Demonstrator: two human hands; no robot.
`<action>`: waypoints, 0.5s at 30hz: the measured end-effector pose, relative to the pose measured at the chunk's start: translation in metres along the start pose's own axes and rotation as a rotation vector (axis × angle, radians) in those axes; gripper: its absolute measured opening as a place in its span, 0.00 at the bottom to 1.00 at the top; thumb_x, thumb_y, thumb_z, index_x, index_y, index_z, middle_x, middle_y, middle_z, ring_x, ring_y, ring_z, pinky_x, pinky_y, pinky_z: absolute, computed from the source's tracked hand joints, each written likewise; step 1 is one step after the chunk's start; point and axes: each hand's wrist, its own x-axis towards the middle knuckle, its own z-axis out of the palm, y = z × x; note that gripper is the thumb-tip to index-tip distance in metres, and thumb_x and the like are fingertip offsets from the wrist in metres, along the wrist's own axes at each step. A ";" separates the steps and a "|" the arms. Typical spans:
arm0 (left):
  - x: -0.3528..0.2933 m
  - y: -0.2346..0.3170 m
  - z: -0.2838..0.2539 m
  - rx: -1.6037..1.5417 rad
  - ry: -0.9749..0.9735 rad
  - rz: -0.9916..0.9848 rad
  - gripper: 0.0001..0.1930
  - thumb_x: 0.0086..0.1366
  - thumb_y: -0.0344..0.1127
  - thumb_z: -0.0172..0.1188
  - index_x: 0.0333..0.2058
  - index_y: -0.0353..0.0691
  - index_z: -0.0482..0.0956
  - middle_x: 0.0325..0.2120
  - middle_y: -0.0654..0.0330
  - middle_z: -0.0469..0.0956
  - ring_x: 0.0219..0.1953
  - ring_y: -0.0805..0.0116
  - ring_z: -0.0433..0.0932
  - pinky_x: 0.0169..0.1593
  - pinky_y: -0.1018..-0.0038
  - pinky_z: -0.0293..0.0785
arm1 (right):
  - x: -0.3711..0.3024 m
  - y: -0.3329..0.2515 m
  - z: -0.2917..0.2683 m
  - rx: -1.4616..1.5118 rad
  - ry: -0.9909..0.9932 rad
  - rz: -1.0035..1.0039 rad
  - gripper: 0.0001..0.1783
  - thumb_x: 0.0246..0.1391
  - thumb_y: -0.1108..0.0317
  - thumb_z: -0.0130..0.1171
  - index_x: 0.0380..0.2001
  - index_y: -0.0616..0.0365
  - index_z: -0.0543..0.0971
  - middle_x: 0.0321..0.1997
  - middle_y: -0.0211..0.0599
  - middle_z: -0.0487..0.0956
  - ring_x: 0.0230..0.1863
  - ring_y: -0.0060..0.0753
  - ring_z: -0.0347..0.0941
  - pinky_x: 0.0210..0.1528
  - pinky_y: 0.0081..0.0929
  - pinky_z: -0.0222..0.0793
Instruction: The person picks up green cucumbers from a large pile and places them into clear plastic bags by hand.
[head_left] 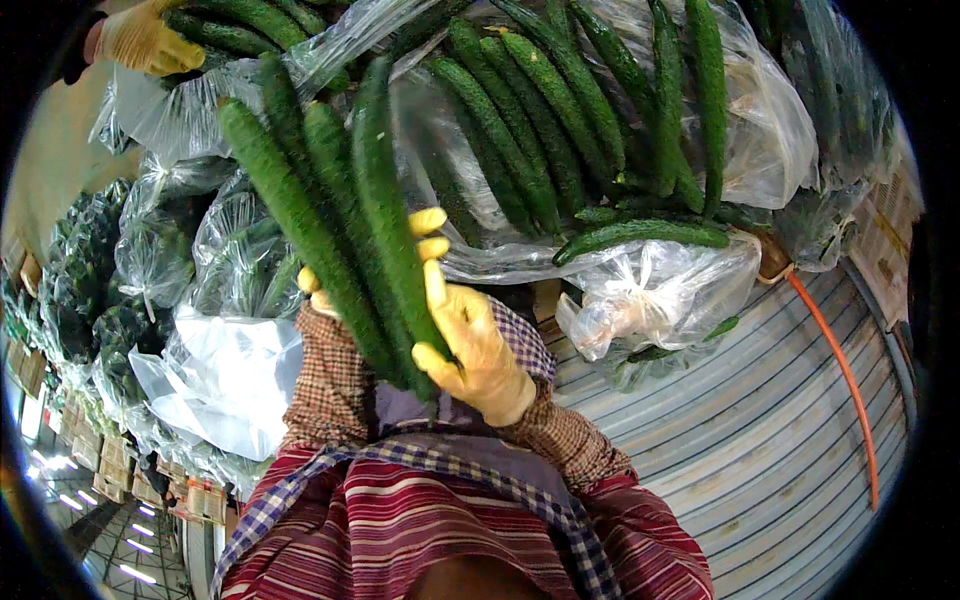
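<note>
Both my hands wear yellow gloves and hold a bundle of several long green cucumbers (385, 190) upright in front of my body. My left hand (312, 287) is at the bundle's left side, mostly hidden behind it; only a bit of glove shows above the checked sleeve. My right hand (475, 355) closes on the lower right side, its thumb across the front near the cucumbers' lower ends. Yellow fingertips (429, 221) also poke out at the bundle's right edge; whose hand they belong to is unclear.
More cucumbers (540, 110) lie on an open clear plastic bag (765, 140) ahead. A knotted bag (640, 290) sits nearer. Bagged greens (150, 240) are stacked at left. Another person's gloved hand (150, 40) is at upper left. An orange hose (835, 350) crosses the ribbed surface (740, 430) at right.
</note>
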 end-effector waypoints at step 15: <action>-0.015 0.017 0.046 0.097 -0.043 -0.074 0.53 0.51 0.48 0.68 0.66 0.41 0.42 0.61 0.32 0.48 0.62 0.36 0.56 0.61 0.46 0.57 | 0.049 0.106 -0.072 -0.459 0.352 0.058 0.33 0.49 0.67 0.61 0.59 0.58 0.65 0.47 0.45 0.74 0.48 0.46 0.66 0.52 0.35 0.63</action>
